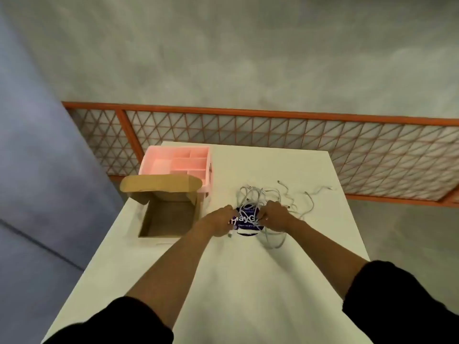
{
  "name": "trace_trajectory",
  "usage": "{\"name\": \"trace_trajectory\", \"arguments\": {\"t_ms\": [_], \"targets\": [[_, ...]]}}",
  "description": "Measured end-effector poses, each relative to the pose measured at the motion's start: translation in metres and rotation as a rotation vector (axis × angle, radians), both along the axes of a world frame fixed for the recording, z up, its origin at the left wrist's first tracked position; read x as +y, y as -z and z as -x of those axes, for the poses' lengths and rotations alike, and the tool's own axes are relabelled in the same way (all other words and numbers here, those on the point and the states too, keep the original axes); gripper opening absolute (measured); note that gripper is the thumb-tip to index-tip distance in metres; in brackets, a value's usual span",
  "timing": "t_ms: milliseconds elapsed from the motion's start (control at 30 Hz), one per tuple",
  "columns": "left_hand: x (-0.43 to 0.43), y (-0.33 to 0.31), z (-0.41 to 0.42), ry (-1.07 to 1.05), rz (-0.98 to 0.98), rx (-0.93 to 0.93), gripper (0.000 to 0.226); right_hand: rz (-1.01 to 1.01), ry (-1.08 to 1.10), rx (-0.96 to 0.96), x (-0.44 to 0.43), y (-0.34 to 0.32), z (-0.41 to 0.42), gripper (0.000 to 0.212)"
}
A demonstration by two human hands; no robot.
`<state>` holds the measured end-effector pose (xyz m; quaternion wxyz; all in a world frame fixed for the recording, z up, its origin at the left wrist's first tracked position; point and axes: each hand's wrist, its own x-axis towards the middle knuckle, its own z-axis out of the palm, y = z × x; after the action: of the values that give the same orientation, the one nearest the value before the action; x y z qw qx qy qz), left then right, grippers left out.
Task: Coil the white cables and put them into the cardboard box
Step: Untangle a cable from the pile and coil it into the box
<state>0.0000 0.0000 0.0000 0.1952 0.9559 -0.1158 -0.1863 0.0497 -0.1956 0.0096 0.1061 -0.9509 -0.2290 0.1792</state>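
Observation:
A tangle of white cables (268, 197) lies on the white table (248, 281), right of centre, with loose ends trailing to the right. My left hand (218, 223) and my right hand (274, 216) are both at the near side of the tangle, fingers curled and pinching cable strands over a dark blue round sticker (246, 222) with white lettering. An open cardboard box (169, 217) stands to the left of my left hand, its lid flap folded back; its inside looks empty.
A pink plastic organiser (178, 162) with several compartments stands behind the box at the table's far left corner. An orange lattice railing (273, 130) runs beyond the table. The table's left edge drops off beside the box.

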Motion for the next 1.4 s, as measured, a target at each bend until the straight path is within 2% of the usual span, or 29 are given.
{"name": "trace_trajectory", "arguments": {"t_ms": [167,300,367,433,533,700,867,1167,1267,1400], "targets": [[-0.02,0.009,-0.006,0.043,-0.085,-0.017,0.048,0.09,0.009,-0.058,0.001,0.011,0.004,0.03],[-0.028,0.011,-0.011,0.058,-0.111,-0.018,0.041,0.117,0.053,-0.066,0.001,0.011,0.001,0.029],[-0.028,0.012,-0.015,0.036,-0.064,-0.055,0.036,0.121,0.05,-0.034,0.0,0.004,-0.004,0.028],[-0.027,0.01,-0.02,-0.022,0.039,-0.076,0.028,0.062,0.048,-0.001,-0.001,-0.009,-0.011,0.023],[-0.023,0.004,-0.028,-0.077,0.2,-0.098,0.011,-0.13,0.055,0.055,-0.006,-0.035,-0.026,0.018],[-0.015,-0.01,-0.033,-0.183,0.375,-0.13,0.012,-0.447,0.12,0.097,-0.012,-0.094,-0.038,0.018],[-0.005,-0.02,-0.029,-0.204,0.489,-0.154,0.009,-0.668,0.134,0.082,-0.022,-0.147,-0.034,0.019],[0.001,-0.033,-0.015,-0.412,0.721,-0.068,0.012,-0.874,0.154,-0.042,-0.017,-0.198,-0.02,0.013],[-0.003,-0.051,-0.014,-0.491,0.737,-0.192,0.014,-0.82,0.174,-0.039,-0.016,-0.197,-0.02,0.015],[-0.004,-0.077,-0.015,-0.497,0.76,-0.36,0.018,-0.728,0.204,0.046,-0.021,-0.182,-0.014,0.035]]}}
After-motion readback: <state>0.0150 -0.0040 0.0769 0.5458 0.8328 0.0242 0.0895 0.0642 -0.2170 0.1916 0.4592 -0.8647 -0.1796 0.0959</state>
